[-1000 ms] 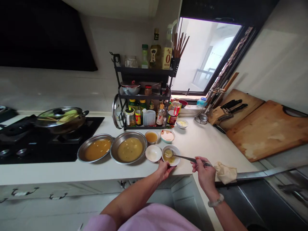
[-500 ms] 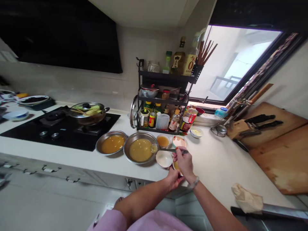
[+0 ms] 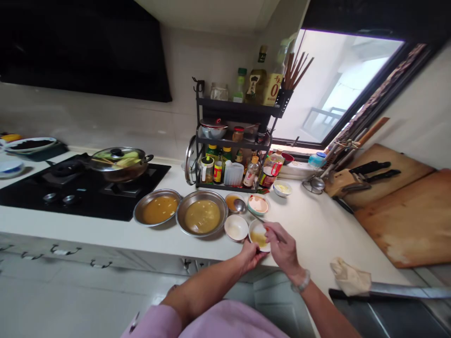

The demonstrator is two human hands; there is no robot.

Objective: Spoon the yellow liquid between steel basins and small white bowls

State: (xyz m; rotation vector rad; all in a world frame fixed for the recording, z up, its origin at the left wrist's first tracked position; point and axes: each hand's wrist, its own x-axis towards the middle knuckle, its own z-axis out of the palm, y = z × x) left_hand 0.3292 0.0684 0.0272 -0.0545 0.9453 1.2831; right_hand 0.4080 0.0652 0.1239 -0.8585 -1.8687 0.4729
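Observation:
In my right hand is the handle of a ladle, its bowl over the small bowl of orange-brown liquid. My left hand grips the near rim of a white bowl holding some yellow liquid. Left of that bowl stands another white bowl with a little pale stuff at its bottom. A pinkish bowl sits behind them. Two metal basins are to the left: one with yellowish liquid, the other with browner liquid.
A black rack of bottles and jars stands behind the bowls. On the left is a stove with a lidded pan. Knives in a block, cutting boards and a cloth are on the right.
The ladle has moved from the large basin's right edge to over the small orange-brown bowl. My right hand has shifted right and down; my left stays at the white bowl.

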